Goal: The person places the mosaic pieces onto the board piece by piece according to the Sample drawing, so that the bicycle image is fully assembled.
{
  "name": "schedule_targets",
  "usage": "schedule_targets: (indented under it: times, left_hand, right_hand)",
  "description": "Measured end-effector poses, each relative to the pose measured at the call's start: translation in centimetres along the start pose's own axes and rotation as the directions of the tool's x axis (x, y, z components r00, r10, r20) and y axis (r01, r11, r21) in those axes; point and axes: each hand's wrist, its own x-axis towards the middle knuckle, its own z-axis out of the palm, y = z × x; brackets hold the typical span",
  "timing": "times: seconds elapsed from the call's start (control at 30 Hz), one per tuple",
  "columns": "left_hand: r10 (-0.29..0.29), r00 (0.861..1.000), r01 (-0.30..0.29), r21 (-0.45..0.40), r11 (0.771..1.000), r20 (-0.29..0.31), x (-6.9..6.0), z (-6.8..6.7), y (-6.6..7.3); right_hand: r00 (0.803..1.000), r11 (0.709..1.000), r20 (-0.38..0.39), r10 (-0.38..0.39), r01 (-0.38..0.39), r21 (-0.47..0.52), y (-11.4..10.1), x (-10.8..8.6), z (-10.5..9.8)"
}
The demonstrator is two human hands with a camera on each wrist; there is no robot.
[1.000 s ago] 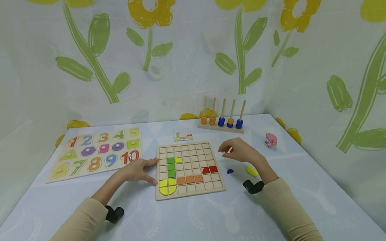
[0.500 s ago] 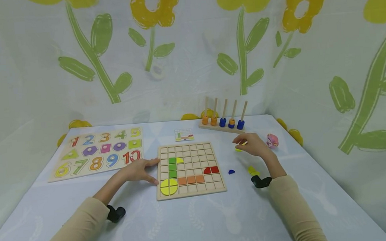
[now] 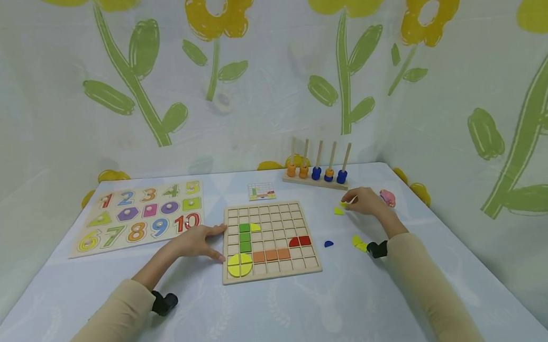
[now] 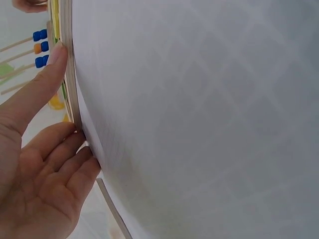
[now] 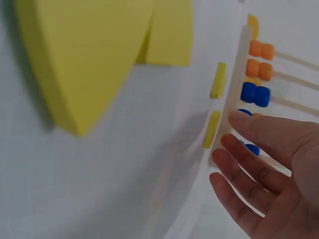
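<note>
Right hand (image 3: 364, 202) sits slightly farther right than half a second earlier; the first yellow piece (image 3: 338, 211) now shows fully on the tabletop (image 3: 275, 319). Left hand and grid board (image 3: 275, 224) hold position.

Right fingers: loosely bent, thumb apart, released. The second yellow piece (image 3: 343, 205) lies just beside the fingertips. The right wrist view shows both pieces outside the grasp.

Left hand (image 3: 194, 241): thumb and index finger spread, touching the grid board's left edge without clenching.

Clearances: a strip of tabletop separates the board's right edge from both yellow pieces. The blue half-disc (image 3: 329, 244) occupies the near part of this strip, apart from the board. Additional yellow pieces (image 3: 359, 243) lie near the right wrist. The bead stand (image 3: 315, 182) bounds the far side; the pink figure (image 3: 388, 198) lies just beyond the right hand. Tabletop extends from the board's near edge toward the person.
</note>
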Motion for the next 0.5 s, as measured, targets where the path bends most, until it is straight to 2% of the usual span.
schedule_targets:
  times: [0.2,0.37,0.5]
  left_hand:
    - [0.000,1.000,0.000,-0.002,1.000,0.004,0.0,0.0,-0.1]
    - [-0.011,1.000,0.011,-0.003,1.000,0.005,0.0,-0.1,0.0]
    - [-0.012,1.000,0.012,-0.006,1.000,0.008,0.0,-0.1,0.1]
  right_hand:
    - [0.997,0.999,0.072,-0.012,0.015,-0.040,-0.2,0.9,-0.2]
    - [0.996,0.996,0.093,0.009,-0.001,-0.088,-0.8,1.2,0.0]
    - [0.995,0.996,0.097,0.023,-0.014,-0.090,-0.7,1.2,0.1]
